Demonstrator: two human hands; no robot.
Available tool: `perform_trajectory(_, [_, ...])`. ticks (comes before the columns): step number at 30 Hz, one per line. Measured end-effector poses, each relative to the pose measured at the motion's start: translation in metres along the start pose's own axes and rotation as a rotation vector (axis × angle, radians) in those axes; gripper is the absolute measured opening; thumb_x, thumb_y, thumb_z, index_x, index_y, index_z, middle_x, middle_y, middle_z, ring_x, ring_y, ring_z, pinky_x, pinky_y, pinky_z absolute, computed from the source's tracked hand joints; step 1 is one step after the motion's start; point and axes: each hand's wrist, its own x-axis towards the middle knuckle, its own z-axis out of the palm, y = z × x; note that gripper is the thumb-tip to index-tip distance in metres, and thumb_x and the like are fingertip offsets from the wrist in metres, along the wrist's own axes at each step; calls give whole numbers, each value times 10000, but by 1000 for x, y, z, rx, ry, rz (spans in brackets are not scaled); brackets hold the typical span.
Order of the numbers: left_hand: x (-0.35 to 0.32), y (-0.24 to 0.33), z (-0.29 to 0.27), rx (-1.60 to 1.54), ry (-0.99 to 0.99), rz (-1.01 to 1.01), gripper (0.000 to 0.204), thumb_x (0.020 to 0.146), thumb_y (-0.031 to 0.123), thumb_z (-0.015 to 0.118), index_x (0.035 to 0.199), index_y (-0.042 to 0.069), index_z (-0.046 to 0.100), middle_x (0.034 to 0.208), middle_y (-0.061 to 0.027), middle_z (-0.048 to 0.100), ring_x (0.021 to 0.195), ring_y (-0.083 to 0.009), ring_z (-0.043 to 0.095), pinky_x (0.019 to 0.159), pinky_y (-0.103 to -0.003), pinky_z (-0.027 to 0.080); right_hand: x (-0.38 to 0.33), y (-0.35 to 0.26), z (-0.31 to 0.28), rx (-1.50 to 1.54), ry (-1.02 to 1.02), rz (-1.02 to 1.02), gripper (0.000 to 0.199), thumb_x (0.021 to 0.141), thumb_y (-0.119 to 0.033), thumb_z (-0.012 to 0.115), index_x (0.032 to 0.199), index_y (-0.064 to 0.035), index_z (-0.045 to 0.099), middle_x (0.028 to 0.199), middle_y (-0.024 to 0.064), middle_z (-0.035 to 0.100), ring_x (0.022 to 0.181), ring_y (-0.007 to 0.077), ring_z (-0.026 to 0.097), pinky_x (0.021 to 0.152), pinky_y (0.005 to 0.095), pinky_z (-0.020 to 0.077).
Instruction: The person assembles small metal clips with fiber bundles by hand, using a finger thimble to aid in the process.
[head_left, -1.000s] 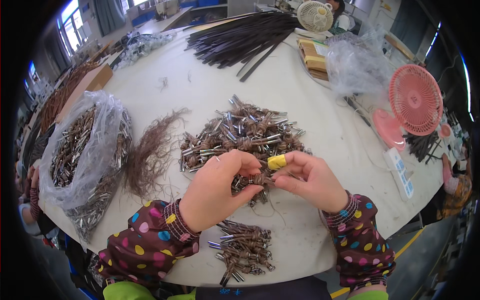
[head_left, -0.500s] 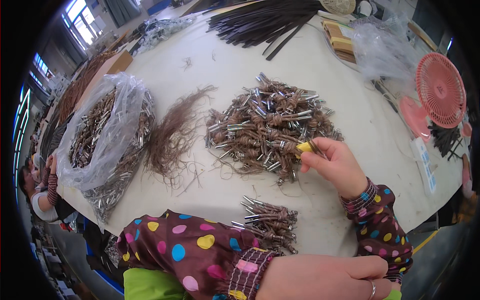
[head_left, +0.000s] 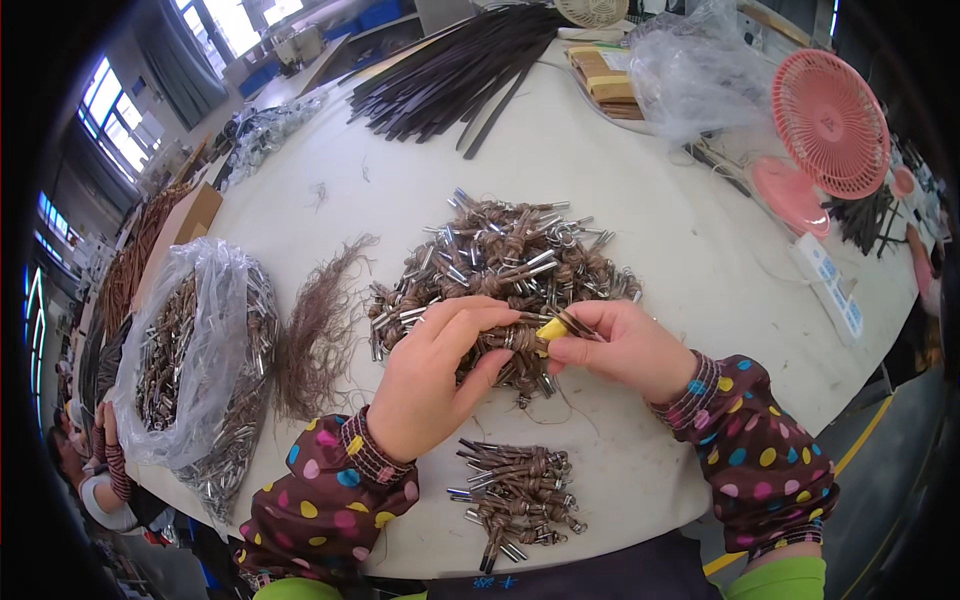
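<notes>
A heap of knotted brown cords (head_left: 500,245) with silvery metal tips lies on the white table in front of me. At its near edge, my left hand (head_left: 425,365) has its thumb and fingers closed around a knotted brown cord (head_left: 493,341). My right hand (head_left: 630,350) pinches a small tool (head_left: 551,330) with a yellow wrapping and thin dark metal arms, its tip close to the left fingers. What the tip touches is hidden. Nearer to me, between my forearms, sits a smaller pile of similar cords (head_left: 520,485).
Left of the heap lie loose brown threads (head_left: 322,335) and a clear plastic bag (head_left: 185,400) full of corded pieces. Dark strips (head_left: 450,75) spread across the far side. A pink fan (head_left: 830,125), a white power strip (head_left: 830,285) and crumpled plastic (head_left: 690,85) stand right. Another person (head_left: 110,490) is at far left.
My left hand has moved up from the lower edge to the heap and taken hold of a cord. The right hand still has the yellow-wrapped tool, now beside the left fingers. The view has shifted.
</notes>
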Motion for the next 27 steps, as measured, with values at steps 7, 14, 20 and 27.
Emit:
perform_trajectory(7, [-2,-1,-1,-42,-79,-79,281,799,39,705,1075,55,655,927,-97,668,785,-241,650,676,-315,526,3,6,8,-430,241,-201,202,835,-160,726,945,4,682,748,5,642,652,40,507,602,222,440])
perform_trajectory(14, [-4,-4,4,-120,-51,-135,299,787,35,736,1078,46,667,902,-99,697,730,-172,674,662,-266,525,0,3,16,-431,282,-306,244,812,-204,740,928,2,676,703,49,624,608,79,514,577,253,443])
perform_trajectory(20, [-7,-4,-3,-191,42,-174,241,792,65,735,1026,56,673,847,-82,702,724,-164,687,634,-282,531,-8,-6,21,-517,362,-362,228,817,-212,733,910,-10,679,650,69,589,553,92,482,541,264,428])
perform_trajectory(27, [2,-5,-2,-246,-131,-257,402,811,-26,686,1182,-4,533,1095,-94,629,774,-80,580,671,-209,500,2,2,10,-431,344,-128,220,848,-205,706,896,9,690,643,27,631,584,41,508,545,229,428])
